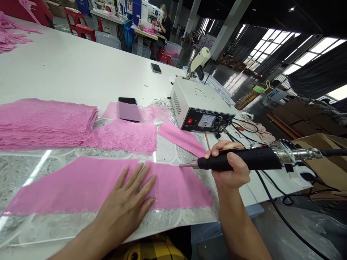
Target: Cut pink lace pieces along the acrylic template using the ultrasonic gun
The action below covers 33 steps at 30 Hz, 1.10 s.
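Note:
My left hand (pixel 127 202) lies flat, fingers spread, on a long strip of pink lace fabric (pixel 67 187) spread on a glass plate. My right hand (pixel 230 164) grips a black-handled cutting tool (pixel 244 160). Its metal tip (pixel 187 165) touches the upper edge of the pink strip, just right of my left fingertips. A black cable runs from the tool's rear toward the right.
A white control box (pixel 200 104) with a meter stands behind the tool. A stack of pink lace pieces (pixel 43 122) lies at left, and single lace pieces (pixel 127 135) and a dark phone (pixel 127 101) in the middle. A person sits at a sewing machine (pixel 149 12) far back.

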### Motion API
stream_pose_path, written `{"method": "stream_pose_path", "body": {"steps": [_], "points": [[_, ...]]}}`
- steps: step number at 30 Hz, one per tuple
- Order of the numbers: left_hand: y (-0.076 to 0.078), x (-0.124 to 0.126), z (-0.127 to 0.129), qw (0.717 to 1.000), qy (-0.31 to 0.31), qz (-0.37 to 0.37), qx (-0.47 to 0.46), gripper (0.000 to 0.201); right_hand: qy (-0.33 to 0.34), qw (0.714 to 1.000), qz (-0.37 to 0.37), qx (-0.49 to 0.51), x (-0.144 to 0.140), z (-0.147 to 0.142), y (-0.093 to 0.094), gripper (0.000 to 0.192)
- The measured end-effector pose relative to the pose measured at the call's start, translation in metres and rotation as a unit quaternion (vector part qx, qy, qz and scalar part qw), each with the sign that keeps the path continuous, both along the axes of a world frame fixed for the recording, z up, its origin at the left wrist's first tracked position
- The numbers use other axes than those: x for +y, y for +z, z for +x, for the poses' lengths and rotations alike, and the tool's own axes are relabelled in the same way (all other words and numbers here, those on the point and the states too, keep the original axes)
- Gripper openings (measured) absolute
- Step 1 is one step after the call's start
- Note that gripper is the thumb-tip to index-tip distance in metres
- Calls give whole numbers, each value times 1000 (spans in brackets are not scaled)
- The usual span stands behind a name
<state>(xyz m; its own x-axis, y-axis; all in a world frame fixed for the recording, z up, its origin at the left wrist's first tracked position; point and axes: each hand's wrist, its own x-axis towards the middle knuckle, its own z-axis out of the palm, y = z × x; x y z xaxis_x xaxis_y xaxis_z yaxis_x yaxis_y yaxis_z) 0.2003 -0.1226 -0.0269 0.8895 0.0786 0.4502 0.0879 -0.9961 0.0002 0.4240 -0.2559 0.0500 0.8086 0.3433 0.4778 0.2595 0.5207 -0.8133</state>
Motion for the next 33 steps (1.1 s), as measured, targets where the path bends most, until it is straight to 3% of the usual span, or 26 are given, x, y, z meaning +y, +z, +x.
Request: {"method": "stream_pose_path", "body": {"steps": [5,20,24,33], "points": [[0,-2,0,999,16,-28,-6,43,-12,1000,11,2,-1,1,0,10],[-4,1,0,1000,-2,0,-14,43,2,1000,14,1,1,0,-2,6],[-3,6,0,999,-23,34,-11,43,-15,1000,22,10,-5,4,1,7],[-3,6,2,999,-28,31,-22,43,-50,998,21,-12,-23,11,3,8]]}}
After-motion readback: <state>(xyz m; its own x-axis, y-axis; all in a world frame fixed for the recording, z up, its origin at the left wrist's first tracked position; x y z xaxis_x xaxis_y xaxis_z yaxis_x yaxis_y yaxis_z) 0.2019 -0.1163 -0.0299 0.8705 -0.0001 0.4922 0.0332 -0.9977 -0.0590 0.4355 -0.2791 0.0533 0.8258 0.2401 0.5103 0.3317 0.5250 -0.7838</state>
